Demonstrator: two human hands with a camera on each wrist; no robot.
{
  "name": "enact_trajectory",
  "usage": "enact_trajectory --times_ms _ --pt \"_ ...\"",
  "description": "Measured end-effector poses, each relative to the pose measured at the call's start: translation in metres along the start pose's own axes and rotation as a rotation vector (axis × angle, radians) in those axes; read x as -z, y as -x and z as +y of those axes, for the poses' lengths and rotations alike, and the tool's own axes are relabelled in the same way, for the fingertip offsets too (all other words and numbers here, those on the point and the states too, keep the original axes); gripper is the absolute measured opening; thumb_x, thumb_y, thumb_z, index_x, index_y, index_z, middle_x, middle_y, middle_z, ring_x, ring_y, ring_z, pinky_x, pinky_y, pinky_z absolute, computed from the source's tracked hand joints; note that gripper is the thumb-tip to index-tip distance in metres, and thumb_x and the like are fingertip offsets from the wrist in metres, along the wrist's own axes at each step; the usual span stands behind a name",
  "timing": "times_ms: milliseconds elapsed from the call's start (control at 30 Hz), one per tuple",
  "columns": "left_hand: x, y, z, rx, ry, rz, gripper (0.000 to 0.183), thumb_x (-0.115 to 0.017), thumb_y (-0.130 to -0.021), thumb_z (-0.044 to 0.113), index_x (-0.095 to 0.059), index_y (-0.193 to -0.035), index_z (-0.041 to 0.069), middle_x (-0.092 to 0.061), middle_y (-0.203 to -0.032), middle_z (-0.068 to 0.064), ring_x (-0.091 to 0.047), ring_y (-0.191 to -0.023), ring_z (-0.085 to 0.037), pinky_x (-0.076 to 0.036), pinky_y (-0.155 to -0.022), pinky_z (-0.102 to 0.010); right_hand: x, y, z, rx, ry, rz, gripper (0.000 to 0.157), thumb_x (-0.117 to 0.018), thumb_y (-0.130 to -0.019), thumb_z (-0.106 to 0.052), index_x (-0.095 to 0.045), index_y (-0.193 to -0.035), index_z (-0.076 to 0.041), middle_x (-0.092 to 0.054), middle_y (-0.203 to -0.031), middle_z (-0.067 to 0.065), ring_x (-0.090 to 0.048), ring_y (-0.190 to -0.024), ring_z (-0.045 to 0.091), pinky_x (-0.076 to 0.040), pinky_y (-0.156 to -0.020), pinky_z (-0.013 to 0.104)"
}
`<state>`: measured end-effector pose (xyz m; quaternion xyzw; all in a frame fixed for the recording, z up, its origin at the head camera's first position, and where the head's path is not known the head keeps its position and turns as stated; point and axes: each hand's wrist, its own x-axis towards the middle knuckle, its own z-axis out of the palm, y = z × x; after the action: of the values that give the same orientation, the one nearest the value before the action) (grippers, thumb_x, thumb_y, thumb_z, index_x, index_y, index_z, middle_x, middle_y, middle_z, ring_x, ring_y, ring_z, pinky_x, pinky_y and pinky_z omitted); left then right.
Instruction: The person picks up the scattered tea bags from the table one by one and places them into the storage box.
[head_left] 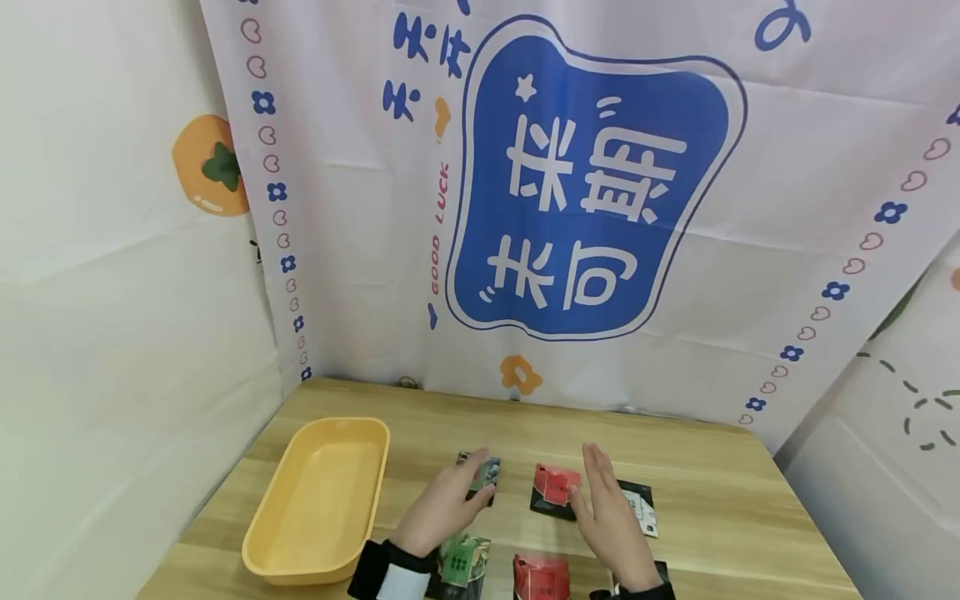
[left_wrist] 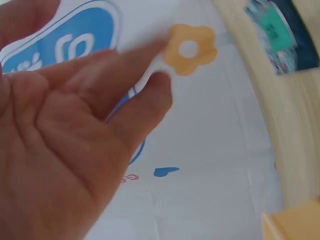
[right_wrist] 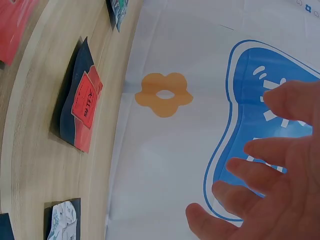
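In the head view my left hand point(head_left: 441, 508) hovers over the table's left-centre with its fingers extended and nothing in it. It partly covers a dark packet with a green label point(head_left: 491, 473); a green packet point(head_left: 462, 562) lies below it, near the cuff. My right hand point(head_left: 613, 521), fingers straight, holds nothing. It is between a red-and-black tea packet point(head_left: 556, 487) and a black-and-white packet point(head_left: 640, 505), partly hiding the latter. Another red packet point(head_left: 542, 577) lies nearer, and a dark packet point(head_left: 662, 571) shows beside the right wrist. Both wrist views show empty palms.
A yellow plastic tray point(head_left: 258, 546) stands on the left of the wooden table point(head_left: 720, 500). Behind the table hangs a white printed cloth point(head_left: 360, 250) with a blue emblem. White cloth walls point(head_left: 112, 333) close off both sides.
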<state>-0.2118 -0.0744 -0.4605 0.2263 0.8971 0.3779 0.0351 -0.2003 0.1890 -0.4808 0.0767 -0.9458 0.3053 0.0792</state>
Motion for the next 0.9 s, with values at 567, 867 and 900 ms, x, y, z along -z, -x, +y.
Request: enact_trajectory --times_ms 567,867,900 --pt "0.118 0.099 -0.063 0.108 -0.321 0.302 0.044 -0.063 -0.096 0.015 -0.055 -0.131 -0.011 -0.060 -0.130 -0.030 -0.058 -0.120 -0.046 -0.047 -0.100 -0.058 0.018 0.007 0.011 0.104 0.031 0.134 0.068 -0.061 -0.097 -0.012 -0.028 -0.151 0.011 -0.030 -0.156 0.034 -0.056 -0.121 0.049 -0.057 -0.083 0.051" --pt "0.139 0.141 -0.137 0.326 -0.280 0.072 0.068 -0.057 -0.098 0.010 -0.021 -0.139 -0.030 -0.027 -0.141 -0.054 -0.031 -0.131 -0.065 -0.036 -0.103 -0.070 0.034 0.005 0.054 0.058 0.112 0.029 0.068 -0.061 -0.096 -0.012 -0.029 -0.150 0.013 -0.032 -0.152 0.038 -0.038 -0.137 0.053 -0.041 -0.103 0.064" --pt "0.138 0.143 -0.143 0.325 -0.275 0.071 0.067 -0.057 -0.098 0.009 -0.021 -0.138 -0.030 -0.027 -0.142 -0.053 -0.032 -0.131 -0.064 -0.036 -0.104 -0.069 0.035 0.003 0.062 0.045 0.120 -0.011 0.067 -0.061 -0.095 -0.012 -0.029 -0.149 0.013 -0.032 -0.151 0.039 -0.037 -0.137 0.054 -0.040 -0.104 0.064"
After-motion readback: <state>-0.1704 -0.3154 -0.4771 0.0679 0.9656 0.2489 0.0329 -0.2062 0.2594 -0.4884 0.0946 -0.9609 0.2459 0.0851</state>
